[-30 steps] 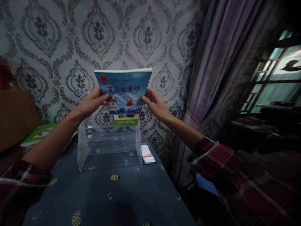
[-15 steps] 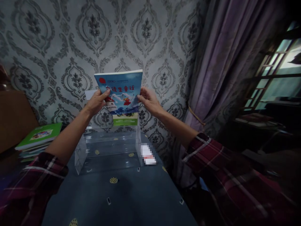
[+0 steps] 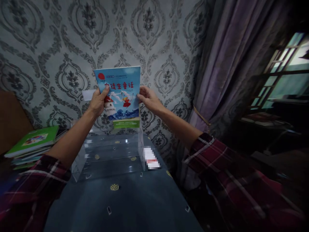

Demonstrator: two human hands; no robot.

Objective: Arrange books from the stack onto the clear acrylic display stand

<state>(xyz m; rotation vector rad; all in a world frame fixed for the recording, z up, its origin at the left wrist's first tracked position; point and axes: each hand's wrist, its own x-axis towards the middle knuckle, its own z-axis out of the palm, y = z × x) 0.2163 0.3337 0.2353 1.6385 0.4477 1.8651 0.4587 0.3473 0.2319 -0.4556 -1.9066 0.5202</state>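
Head view: the left hand point(image 3: 97, 102) and right hand point(image 3: 151, 99) pinch opposite edges of the blue book point(image 3: 123, 95), fingers closed on it, above the clear rack's point(image 3: 141, 149) rear. Aligning seems in hand; any lowering calls for level edges.

The dark table point(image 3: 135, 199) (yellow-patterned) bears a clear rack point(image 3: 111, 160) and blurred white item point(image 3: 151, 158).

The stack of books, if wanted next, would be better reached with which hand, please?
Likely the left hand: it is nearer the stack of books, whereas the right hand is farther across; both hold the blue book, though.
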